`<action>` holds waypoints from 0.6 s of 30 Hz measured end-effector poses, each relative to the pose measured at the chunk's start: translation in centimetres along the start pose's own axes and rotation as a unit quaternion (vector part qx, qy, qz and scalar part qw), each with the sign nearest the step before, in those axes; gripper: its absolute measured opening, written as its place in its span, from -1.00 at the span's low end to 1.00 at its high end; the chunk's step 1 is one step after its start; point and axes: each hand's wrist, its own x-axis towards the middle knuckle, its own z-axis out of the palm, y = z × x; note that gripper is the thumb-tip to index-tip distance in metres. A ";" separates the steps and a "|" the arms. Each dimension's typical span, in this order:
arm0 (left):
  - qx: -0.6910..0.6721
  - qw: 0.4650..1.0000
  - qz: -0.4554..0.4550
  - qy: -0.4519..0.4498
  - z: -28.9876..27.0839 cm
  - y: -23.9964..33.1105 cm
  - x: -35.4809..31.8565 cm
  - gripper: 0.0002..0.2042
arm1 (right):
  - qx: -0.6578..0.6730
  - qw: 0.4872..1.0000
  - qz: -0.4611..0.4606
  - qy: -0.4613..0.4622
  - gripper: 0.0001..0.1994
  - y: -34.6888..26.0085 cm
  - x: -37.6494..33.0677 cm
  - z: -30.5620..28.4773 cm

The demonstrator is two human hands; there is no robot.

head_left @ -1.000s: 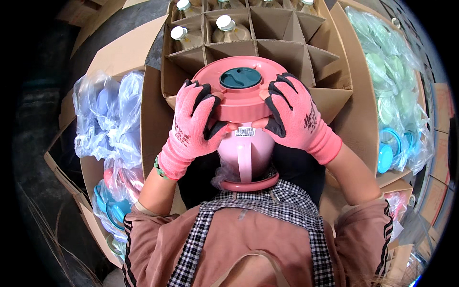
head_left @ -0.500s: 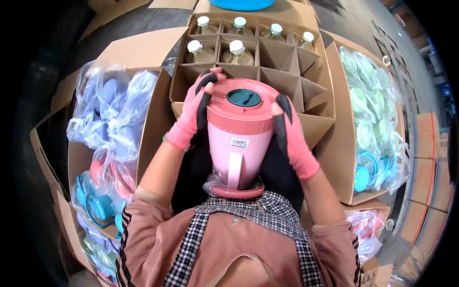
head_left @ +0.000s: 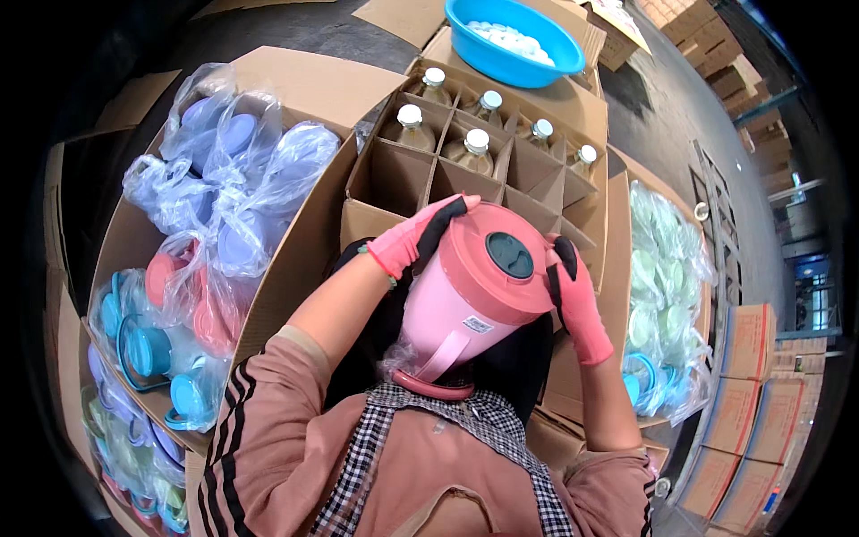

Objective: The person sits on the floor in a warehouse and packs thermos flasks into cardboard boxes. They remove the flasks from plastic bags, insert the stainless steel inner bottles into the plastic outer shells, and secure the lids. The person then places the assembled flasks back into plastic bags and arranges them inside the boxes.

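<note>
Here, the pink jug has a darker lid and handle.

Pink jug looks like smooth, glossy plastic. Gloves on the left hand and right hand are matt knit cloth. Divided box is plain rough cardboard.

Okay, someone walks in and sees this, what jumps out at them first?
A pink jug with a dark lid cap, tilted at centre and held between both pink-gloved hands, left hand and right hand. Behind it sits a divided carton of capped bottles, then a blue basin.
</note>
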 end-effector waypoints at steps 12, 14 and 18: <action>0.219 0.958 0.158 -0.092 0.1 -1.3 0.4 -0.58 | -0.381 0.818 -0.230 -0.364 -0.86 -7.1 3.4 -0.8; 0.228 0.956 0.165 -0.086 -0.5 -1.5 1.0 -0.61 | -0.372 0.880 -0.012 -0.294 -0.82 -7.4 2.8 1.0; 0.157 0.973 0.140 -0.095 -1.9 -1.5 1.8 -0.64 | -0.151 0.887 0.288 -0.327 -0.73 -8.9 4.9 0.9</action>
